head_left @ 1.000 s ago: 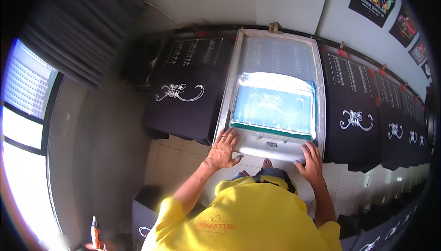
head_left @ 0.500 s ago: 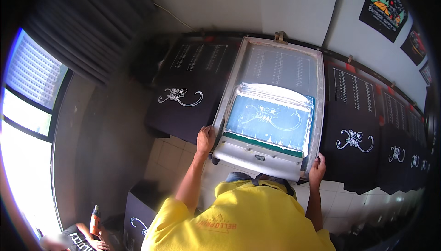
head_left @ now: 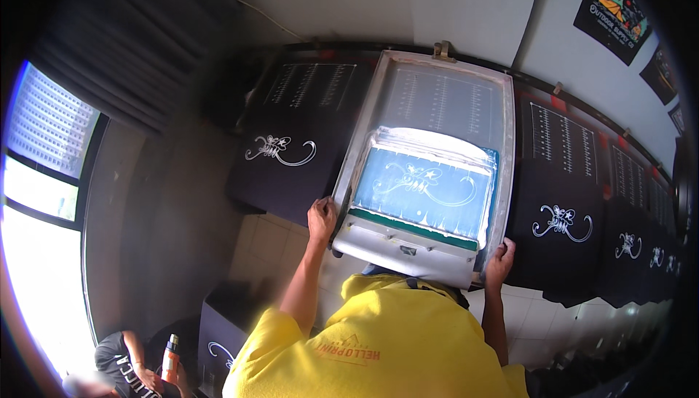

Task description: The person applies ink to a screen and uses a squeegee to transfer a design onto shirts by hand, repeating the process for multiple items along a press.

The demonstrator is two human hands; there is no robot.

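A screen printing frame (head_left: 357,128) lies lengthwise before me over a dark printing board. My left hand (head_left: 321,220) is closed on its near left edge, and my right hand (head_left: 499,261) grips the near right corner. Blue mesh (head_left: 419,183) fills the lower half, showing a scroll-and-flower stencil with white ink (head_left: 437,142) banked along its far side. Across the frame's near end rests a wide squeegee (head_left: 397,247) with a pale holder and green blade; neither hand touches it. A metal hinge clamp (head_left: 441,52) stands at the frame's far end.
Dark fabric with a white scroll print (head_left: 280,152) lies on the board at left; similar printed pieces (head_left: 562,223) line the boards at right. At lower left, a co-worker (head_left: 127,361) sits beside an orange heat gun (head_left: 170,363). A dark curtain (head_left: 124,41) hangs by the window.
My hands keep their hold and the frame and squeegee stay put; the view shifts slightly. The co-worker and the heat gun at lower left have moved a little to the right.
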